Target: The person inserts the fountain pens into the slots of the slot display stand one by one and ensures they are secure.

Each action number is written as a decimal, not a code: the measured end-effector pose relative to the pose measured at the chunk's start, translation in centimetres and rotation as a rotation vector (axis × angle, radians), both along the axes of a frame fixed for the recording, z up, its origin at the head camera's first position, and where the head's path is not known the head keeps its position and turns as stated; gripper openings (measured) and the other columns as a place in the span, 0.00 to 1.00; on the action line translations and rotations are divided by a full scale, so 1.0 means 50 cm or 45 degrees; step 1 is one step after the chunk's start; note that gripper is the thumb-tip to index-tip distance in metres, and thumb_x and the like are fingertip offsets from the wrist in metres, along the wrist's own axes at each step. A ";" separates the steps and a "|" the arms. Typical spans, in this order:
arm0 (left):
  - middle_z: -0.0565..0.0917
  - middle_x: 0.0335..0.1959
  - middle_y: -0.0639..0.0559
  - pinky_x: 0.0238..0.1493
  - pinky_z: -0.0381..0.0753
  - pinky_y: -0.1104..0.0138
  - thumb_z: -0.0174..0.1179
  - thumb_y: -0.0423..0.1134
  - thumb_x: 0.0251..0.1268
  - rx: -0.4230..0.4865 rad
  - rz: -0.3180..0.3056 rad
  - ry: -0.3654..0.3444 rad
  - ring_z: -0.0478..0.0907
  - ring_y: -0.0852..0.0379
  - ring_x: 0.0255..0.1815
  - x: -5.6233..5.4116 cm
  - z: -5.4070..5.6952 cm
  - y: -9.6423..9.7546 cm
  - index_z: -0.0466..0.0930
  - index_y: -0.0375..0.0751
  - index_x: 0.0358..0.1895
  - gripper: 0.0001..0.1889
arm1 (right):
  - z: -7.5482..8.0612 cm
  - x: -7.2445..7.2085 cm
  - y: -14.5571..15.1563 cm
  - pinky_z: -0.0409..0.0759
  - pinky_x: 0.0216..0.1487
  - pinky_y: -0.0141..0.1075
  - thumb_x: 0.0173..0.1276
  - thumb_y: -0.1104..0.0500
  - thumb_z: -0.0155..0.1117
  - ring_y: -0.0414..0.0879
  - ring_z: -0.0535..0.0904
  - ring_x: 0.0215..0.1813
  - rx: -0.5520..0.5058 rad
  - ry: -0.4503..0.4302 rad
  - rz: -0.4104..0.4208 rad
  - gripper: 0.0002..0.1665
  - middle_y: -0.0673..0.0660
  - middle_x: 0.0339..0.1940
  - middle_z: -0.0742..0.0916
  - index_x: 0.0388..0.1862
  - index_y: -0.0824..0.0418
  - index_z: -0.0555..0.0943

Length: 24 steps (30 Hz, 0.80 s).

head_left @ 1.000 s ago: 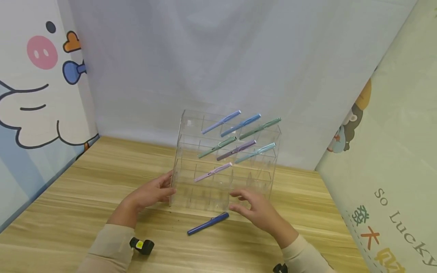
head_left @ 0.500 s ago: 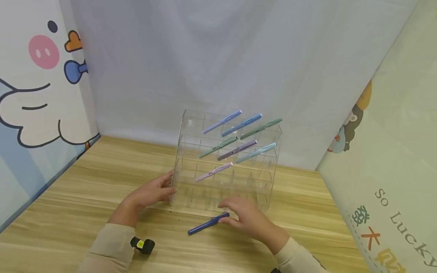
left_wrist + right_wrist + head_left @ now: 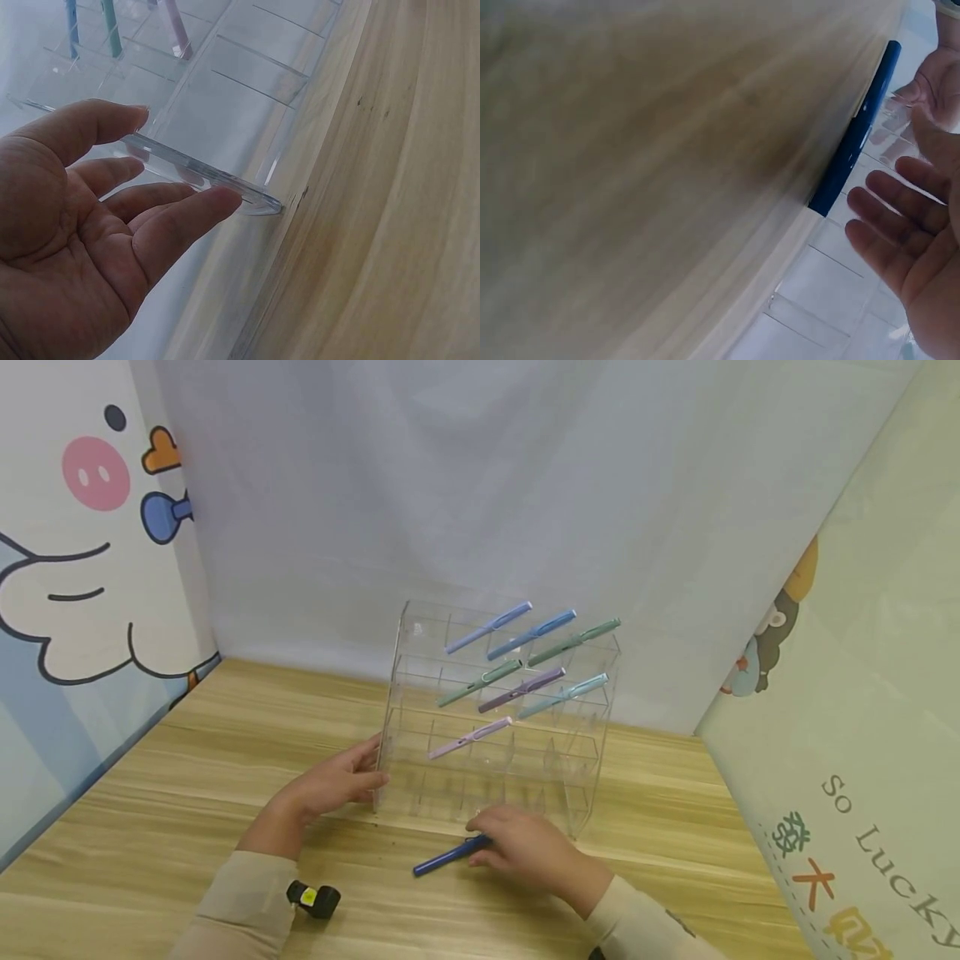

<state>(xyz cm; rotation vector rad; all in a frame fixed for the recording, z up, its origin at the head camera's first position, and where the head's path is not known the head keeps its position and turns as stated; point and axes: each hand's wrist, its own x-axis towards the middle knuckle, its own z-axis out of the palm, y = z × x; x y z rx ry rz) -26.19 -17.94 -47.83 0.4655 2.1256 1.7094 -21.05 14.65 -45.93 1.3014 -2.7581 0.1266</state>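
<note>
A clear acrylic pen rack [image 3: 551, 760] stands on the wooden table, bearing several pastel pens in tilted rows. My left hand [image 3: 330, 789] holds the rack's left side panel; in the left wrist view its thumb and fingers [image 3: 172, 232] lie on either side of the panel edge. A dark blue clip pen [image 3: 442, 862] lies on the table in front of the rack. Over its cap end is my right hand [image 3: 532, 856], thumb and fingers spread around it. In the right wrist view those fingers [image 3: 889, 217] are loosely extended beside the blue pen [image 3: 855, 135], with a gap showing.
Among the racked pens are a lilac one [image 3: 471, 738] in a lower tier, a purple one [image 3: 521, 691] in the middle and a blue one [image 3: 531, 635] above. A grey-white curtain [image 3: 525, 485] hangs behind the table [image 3: 225, 735]. Printed cartoon panels flank both sides.
My right hand has moved left and down from the rack's lower front to the blue pen's cap end, now covering part of it. The left hand stays on the rack.
</note>
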 end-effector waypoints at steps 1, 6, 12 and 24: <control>0.50 0.78 0.34 0.64 0.74 0.49 0.54 0.41 0.75 0.000 0.000 0.002 0.59 0.36 0.74 0.000 0.000 0.000 0.36 0.48 0.81 0.41 | -0.002 -0.001 -0.002 0.80 0.57 0.35 0.67 0.41 0.65 0.41 0.81 0.54 0.027 0.014 -0.004 0.24 0.46 0.50 0.86 0.55 0.54 0.81; 0.50 0.78 0.33 0.64 0.74 0.50 0.55 0.43 0.75 0.005 0.006 -0.006 0.59 0.36 0.74 0.000 -0.001 -0.002 0.36 0.48 0.81 0.42 | -0.010 -0.004 -0.012 0.81 0.55 0.36 0.66 0.42 0.66 0.42 0.82 0.52 0.120 0.055 -0.012 0.24 0.46 0.48 0.86 0.54 0.54 0.82; 0.50 0.78 0.34 0.65 0.73 0.49 0.54 0.42 0.75 0.003 0.002 -0.011 0.59 0.35 0.74 0.001 -0.001 -0.003 0.35 0.48 0.81 0.42 | -0.017 -0.006 -0.021 0.81 0.50 0.33 0.67 0.46 0.66 0.40 0.81 0.46 0.233 0.145 0.015 0.15 0.44 0.42 0.86 0.48 0.52 0.83; 0.49 0.78 0.33 0.64 0.74 0.49 0.55 0.44 0.74 0.008 0.001 -0.011 0.58 0.35 0.75 0.001 0.000 -0.001 0.35 0.47 0.80 0.43 | -0.022 -0.003 -0.026 0.80 0.41 0.33 0.69 0.57 0.62 0.40 0.78 0.38 0.380 0.280 -0.011 0.05 0.47 0.35 0.84 0.36 0.53 0.84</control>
